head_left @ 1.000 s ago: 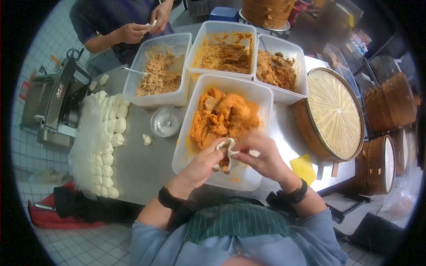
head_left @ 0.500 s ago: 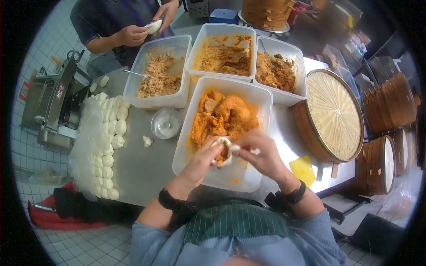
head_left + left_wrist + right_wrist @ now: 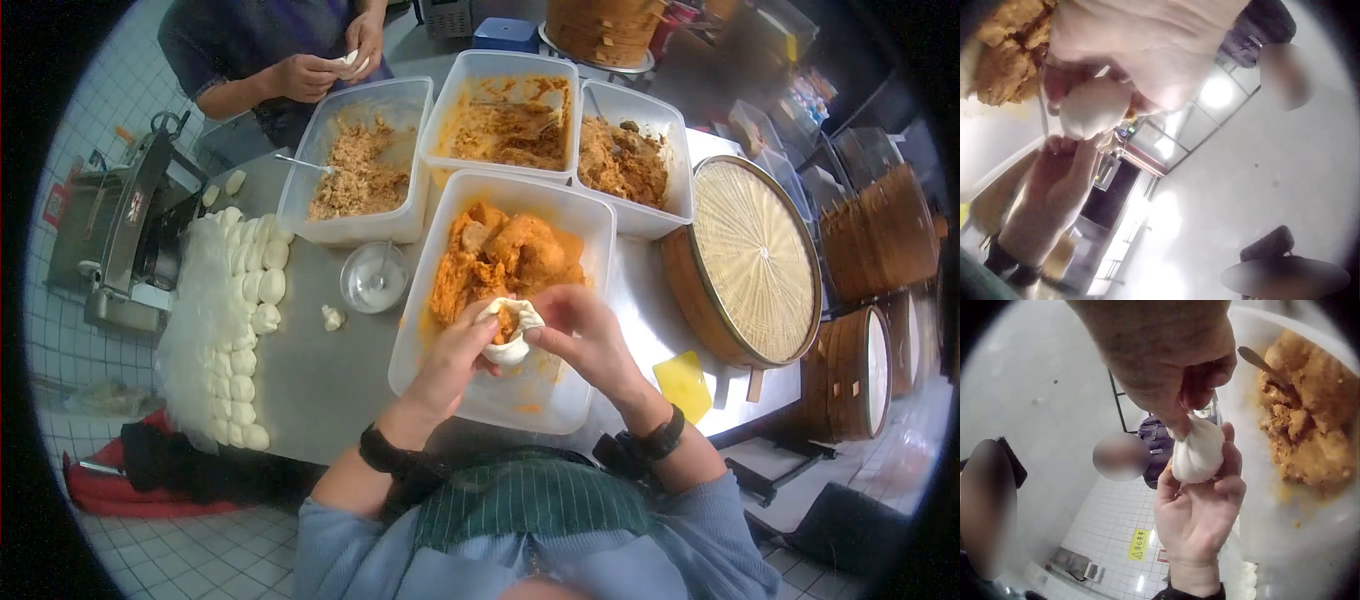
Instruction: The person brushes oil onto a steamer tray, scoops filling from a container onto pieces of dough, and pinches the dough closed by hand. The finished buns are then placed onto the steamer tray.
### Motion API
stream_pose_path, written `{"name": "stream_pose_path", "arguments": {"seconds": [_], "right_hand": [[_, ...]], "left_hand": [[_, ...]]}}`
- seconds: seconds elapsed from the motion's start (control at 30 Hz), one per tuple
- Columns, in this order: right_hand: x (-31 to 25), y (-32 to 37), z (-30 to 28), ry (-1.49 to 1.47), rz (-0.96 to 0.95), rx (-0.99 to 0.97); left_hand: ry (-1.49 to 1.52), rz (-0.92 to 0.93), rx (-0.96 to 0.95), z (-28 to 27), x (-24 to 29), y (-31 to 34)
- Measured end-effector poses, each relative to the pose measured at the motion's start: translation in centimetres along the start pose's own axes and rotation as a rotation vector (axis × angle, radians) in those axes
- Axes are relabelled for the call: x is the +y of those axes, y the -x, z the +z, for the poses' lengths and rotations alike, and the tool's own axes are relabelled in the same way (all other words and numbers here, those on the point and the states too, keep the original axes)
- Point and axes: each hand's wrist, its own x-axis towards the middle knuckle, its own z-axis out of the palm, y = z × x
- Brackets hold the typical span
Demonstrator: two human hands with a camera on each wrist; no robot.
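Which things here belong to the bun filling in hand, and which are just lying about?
In hand: left hand, right hand, half-closed bun, orange filling, white tub.
Lying about: yellow scraper, glass bowl, bamboo steamer, dough machine.

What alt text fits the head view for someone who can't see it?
The left hand and right hand pinch a filled bun over a tub of orange filling. Dough balls lie at the left, a bamboo steamer at the right.
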Motion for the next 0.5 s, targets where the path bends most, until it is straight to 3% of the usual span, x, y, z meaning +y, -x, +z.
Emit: {"name": "stream_pose_path", "arguments": {"seconds": [0.1, 0.17, 0.3, 0.37, 0.5], "right_hand": [[-0.2, -0.1, -0.2, 0.228, -0.108, -0.069], [-1.2, 0.2, -0.2, 0.422, -0.360, -0.132], [-1.6, 0.0, 0.2, 0.266, -0.171, -0.033], [-1.3, 0.0, 0.0, 0.398, -0.199, -0.110], [-1.0, 0.2, 0.1, 0.323, -0.165, -0.020]], "left_hand": [[-0.257, 0.028, 0.056, 0.1, -0.3, -0.1], [-0.448, -0.042, -0.060, -0.1, -0.6, 0.0], [-0.466, 0.081, -0.123, -0.8, -0.8, -0.8], [-0.123, -0.090, -0.091, -0.9, -0.2, -0.8], [0.106, -0.069, -0.010, 0.2, 0.6, 0.0]]}}
